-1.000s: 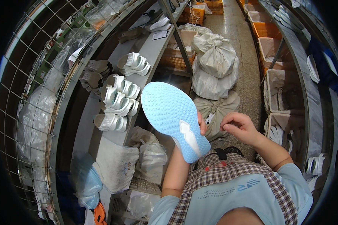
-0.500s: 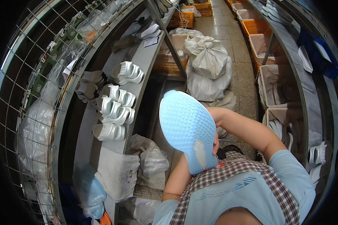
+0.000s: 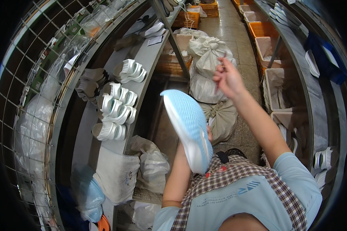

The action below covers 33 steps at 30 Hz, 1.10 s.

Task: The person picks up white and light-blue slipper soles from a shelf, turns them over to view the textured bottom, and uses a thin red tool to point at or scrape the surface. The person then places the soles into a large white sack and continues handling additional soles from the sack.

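Observation:
A shoe sole (image 3: 188,121) with a light blue textured tread and a thick white sidewall stands tilted in front of my chest. My left hand (image 3: 209,133) is closed on it from behind; most of that hand is hidden, with only fingertips showing at the sole's right edge. Beyond the sole and to its right, my right hand (image 3: 229,80) is raised over the white sacks, apart from the sole. Its fingers are curled around a thin, dark reddish stick-like tool (image 3: 216,87), blurred and partly covered by the hand.
On the left shelf (image 3: 145,63) stand several white soles (image 3: 119,102) in rows, with a white cloth (image 3: 115,175) nearer. Tied sacks (image 3: 210,54) fill the aisle ahead. Lined crates (image 3: 275,90) stand under the right-hand shelf (image 3: 297,57). A wire grid (image 3: 31,96) borders the far left.
My right hand has come away from behind the sole and moved up and forward, with the thin tool now showing. The sole has turned, so its white sidewall faces me more.

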Tool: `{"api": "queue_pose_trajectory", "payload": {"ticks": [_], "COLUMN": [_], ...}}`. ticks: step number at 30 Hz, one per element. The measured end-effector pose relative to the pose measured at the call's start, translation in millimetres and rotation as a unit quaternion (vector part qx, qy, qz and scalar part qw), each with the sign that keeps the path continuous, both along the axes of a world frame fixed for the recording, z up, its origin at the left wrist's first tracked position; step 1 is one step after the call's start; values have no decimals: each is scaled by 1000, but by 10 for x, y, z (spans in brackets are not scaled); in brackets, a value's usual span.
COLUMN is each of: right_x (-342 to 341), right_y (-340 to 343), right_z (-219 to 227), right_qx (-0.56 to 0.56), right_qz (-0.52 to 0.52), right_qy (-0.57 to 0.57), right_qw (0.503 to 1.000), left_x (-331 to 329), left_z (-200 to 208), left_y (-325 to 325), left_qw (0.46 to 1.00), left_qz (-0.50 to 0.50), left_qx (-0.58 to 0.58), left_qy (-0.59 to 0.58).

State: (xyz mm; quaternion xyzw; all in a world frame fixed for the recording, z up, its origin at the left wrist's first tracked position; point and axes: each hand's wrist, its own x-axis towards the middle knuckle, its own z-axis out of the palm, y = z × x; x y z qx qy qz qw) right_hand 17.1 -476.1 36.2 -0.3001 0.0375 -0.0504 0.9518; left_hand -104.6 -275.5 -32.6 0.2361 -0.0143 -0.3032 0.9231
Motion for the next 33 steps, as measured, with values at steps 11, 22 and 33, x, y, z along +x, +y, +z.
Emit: {"api": "queue_pose_trajectory", "payload": {"ticks": [11,22,33], "right_x": [-897,-907,-1054], "right_y": [-112,617,583], "right_z": [184,228,132], "right_qx": [-268,-634,-687], "right_qz": [151,-124,-152], "right_qy": [-112,-369,-389], "right_qw": [945,668,595], "left_x": [49,-108,-236], "left_z": [163,291,292], "left_y": [113,59,84], "left_qw": [908,884,860], "left_qz": [313,334,379], "left_qx": [260,298,306], "left_qy": [-98,-137,-152]}}
